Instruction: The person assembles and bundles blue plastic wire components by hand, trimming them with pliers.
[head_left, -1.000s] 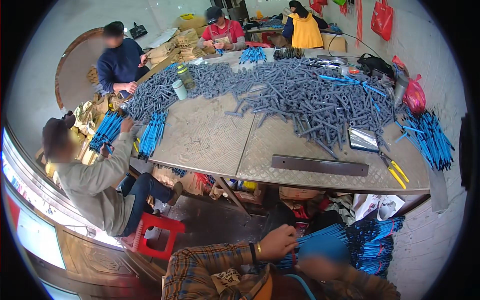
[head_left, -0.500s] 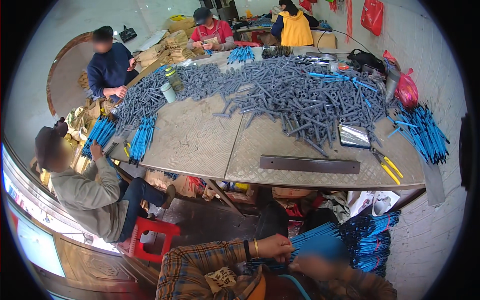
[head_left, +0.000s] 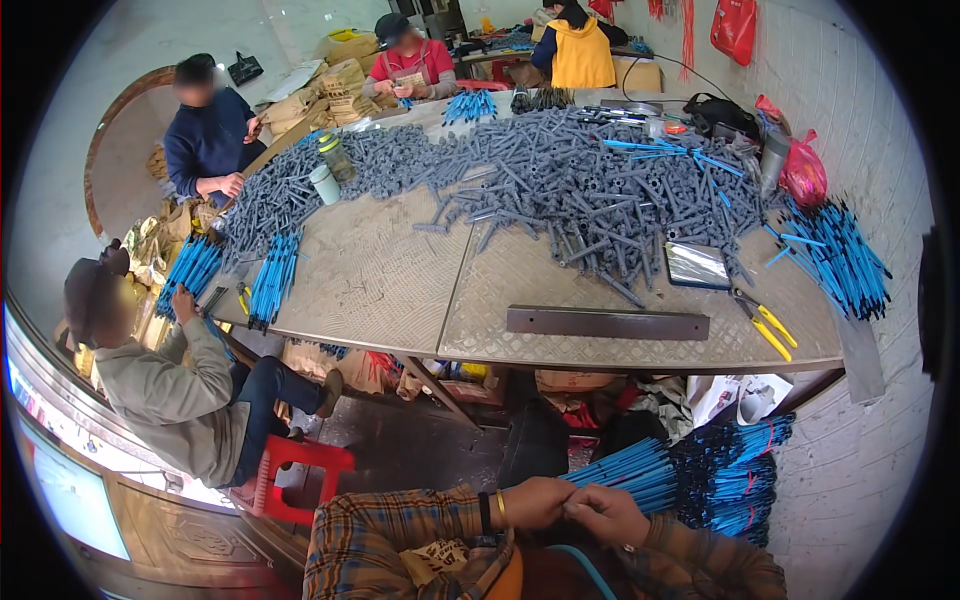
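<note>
Just above my lap, my left hand (head_left: 536, 502) and my right hand (head_left: 606, 514) meet, fingertips bent together and touching. Both are closed; whatever they pinch is hidden or too small to name. Directly beyond them, a loose bundle of thin blue rods (head_left: 628, 474) fans out, its black ends toward the right. More rods in red-tied bundles (head_left: 748, 484) are stacked to the right of my hands. Plaid sleeves cover both my forearms.
The table (head_left: 380, 275) ahead bears a large heap of grey plastic tubes (head_left: 610, 190), a dark metal bar (head_left: 608, 323), yellow-handled pliers (head_left: 768, 328) and blue rods (head_left: 835, 260) at the right edge. A seated co-worker (head_left: 175, 390) is at left beside a red stool (head_left: 305, 470); other people work farther back.
My right hand, hidden behind a blurred patch before, now shows against my left hand. My left hand has shifted slightly left and down. The whole view has moved a little.
</note>
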